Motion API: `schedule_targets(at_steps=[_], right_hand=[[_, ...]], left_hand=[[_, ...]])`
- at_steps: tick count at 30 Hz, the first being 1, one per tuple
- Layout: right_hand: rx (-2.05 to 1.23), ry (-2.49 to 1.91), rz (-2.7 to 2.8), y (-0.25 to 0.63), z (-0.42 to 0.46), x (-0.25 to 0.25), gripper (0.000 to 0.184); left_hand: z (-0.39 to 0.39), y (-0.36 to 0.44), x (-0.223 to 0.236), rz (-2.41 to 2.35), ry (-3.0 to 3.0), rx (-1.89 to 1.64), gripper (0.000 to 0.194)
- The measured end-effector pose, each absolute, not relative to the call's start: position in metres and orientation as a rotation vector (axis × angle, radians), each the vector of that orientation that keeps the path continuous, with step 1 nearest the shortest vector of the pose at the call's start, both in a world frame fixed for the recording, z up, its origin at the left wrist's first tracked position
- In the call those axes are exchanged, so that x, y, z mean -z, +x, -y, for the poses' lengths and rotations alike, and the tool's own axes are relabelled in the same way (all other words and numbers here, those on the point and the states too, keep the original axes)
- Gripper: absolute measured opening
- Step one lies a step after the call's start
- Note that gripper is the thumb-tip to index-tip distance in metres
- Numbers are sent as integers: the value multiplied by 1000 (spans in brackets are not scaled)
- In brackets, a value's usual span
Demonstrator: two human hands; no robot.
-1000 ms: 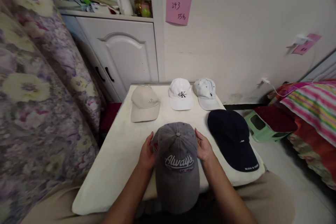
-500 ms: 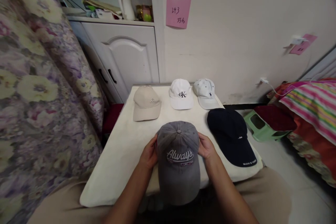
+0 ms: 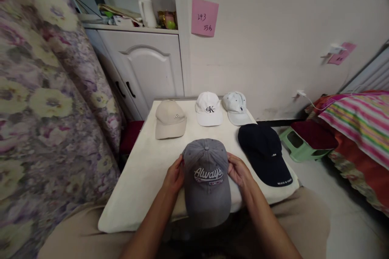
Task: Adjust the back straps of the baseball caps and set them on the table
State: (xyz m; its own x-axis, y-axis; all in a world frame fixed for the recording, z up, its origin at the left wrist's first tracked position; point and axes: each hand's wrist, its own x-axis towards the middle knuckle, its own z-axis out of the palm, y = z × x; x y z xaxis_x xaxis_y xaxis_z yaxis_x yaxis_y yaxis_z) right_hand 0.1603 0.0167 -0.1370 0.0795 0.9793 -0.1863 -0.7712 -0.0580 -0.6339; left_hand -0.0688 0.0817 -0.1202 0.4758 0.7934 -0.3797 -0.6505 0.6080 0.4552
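Observation:
A grey baseball cap (image 3: pixel 207 198) with "Always" stitched across its front is held at the table's near edge, brim towards me. My left hand (image 3: pixel 175 175) grips its left side, and my right hand (image 3: pixel 238 170) grips its right side; some fingertips are hidden behind the cap. Further back on the cream-covered table (image 3: pixel 136 182) lie a beige cap (image 3: pixel 170 119), a white cap (image 3: pixel 208 109) with black letters and a pale blue cap (image 3: pixel 236 109). To the right of my right hand rests a navy cap (image 3: pixel 264 153) with a long brim.
A white cabinet (image 3: pixel 146 68) and a floral curtain (image 3: pixel 54 109) stand to the left. The wall behind the table bears a pink note (image 3: pixel 204 16). On the right are a green stool (image 3: pixel 291 143) and a bed with a striped cover (image 3: pixel 358 125).
The grey cap, still between both hands, shows only a slight shift, its brim a little higher in view. The whole view has moved slightly; the other caps stay in place on the table.

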Motion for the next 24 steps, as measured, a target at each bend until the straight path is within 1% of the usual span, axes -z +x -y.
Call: schedule_targets(at_steps=[4, 6, 7, 8, 11, 12, 14, 15, 19, 21, 24], right_hand=[[-1343, -856, 342, 169, 26, 138, 32], [-1211, -1049, 366, 173, 59, 142, 35], [-1206, -1134, 384, 173, 77, 144, 36], [-1251, -1210, 399, 172, 95, 148, 35], [-1523, -1319, 440, 157, 142, 158, 41], [-1614, -1317, 434, 149, 152, 161, 40], [-1661, -1237, 303, 131, 164, 167, 33], [-1676, -1180, 209, 123, 165, 170, 32], [-1714, -897, 5, 96, 150, 176, 38], [-1737, -817, -37, 88, 141, 177, 33], [-1686, -782, -115, 79, 133, 176, 28]], left_hand=[[-81, -68, 119, -607, 273, -899, 29], [-81, -68, 119, -607, 274, -900, 28], [-80, -68, 119, -608, 274, -901, 27], [-80, -67, 119, -608, 274, -904, 27], [-81, -67, 119, -613, 275, -915, 25], [-81, -67, 119, -616, 277, -920, 24], [-80, -66, 118, -620, 286, -931, 22], [-80, -66, 118, -622, 292, -936, 22], [-79, -66, 117, -624, 322, -939, 27], [-78, -66, 117, -624, 335, -934, 27], [-79, -67, 119, -622, 348, -927, 22]])
